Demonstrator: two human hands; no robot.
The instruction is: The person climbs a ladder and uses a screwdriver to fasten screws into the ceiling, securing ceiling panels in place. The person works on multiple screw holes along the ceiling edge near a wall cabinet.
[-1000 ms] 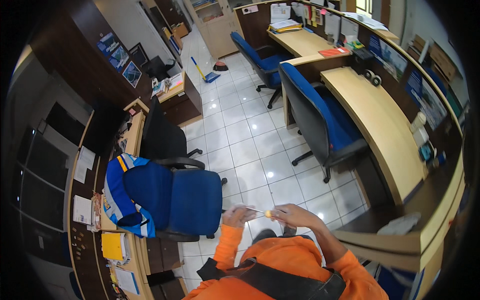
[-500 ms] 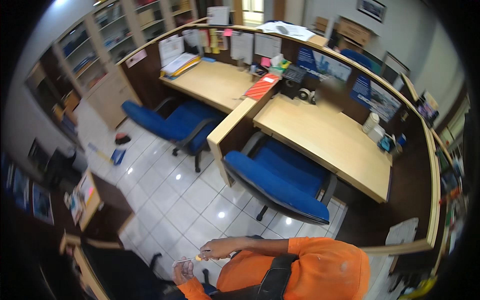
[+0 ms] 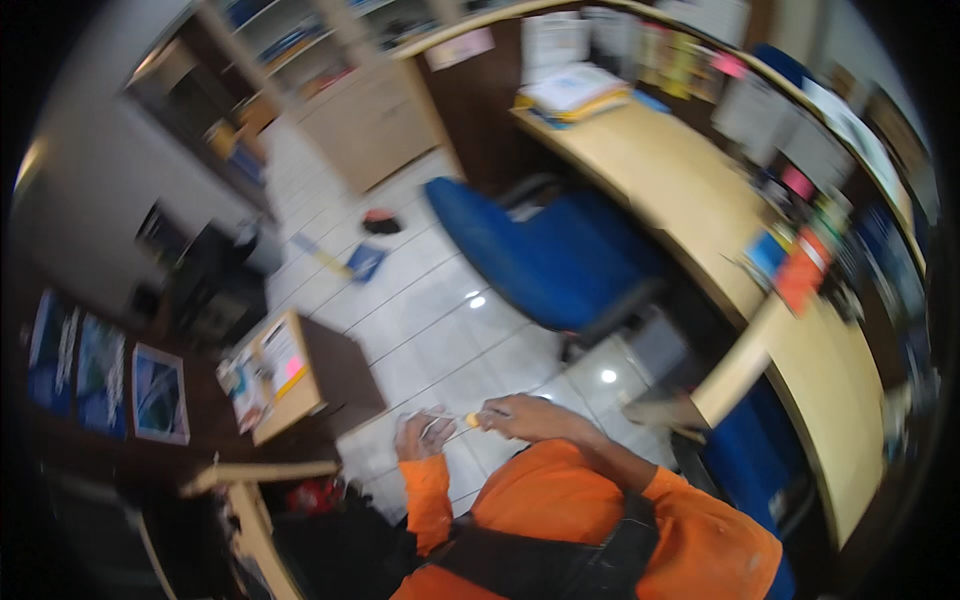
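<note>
In front of my orange-sleeved body, my right hand is closed on a thin, pale tool with a yellow part showing at the fingertips. Its slim light shaft points left, to my left hand. That hand has its fingers curled near the shaft's far end and looks whitish, as if dusted or smeared. Blur hides whether it grips the shaft or something else. Both hands are held up over the white tiled floor.
Blue office chairs stand by wooden partitioned desks to the right. At left are a small brown cabinet with papers on top and a black machine. A red-black object and a blue item lie on the floor.
The view has swung left, so the desks and chairs have shifted right in the picture. Both hands stay close together, with the tool still in my right hand.
</note>
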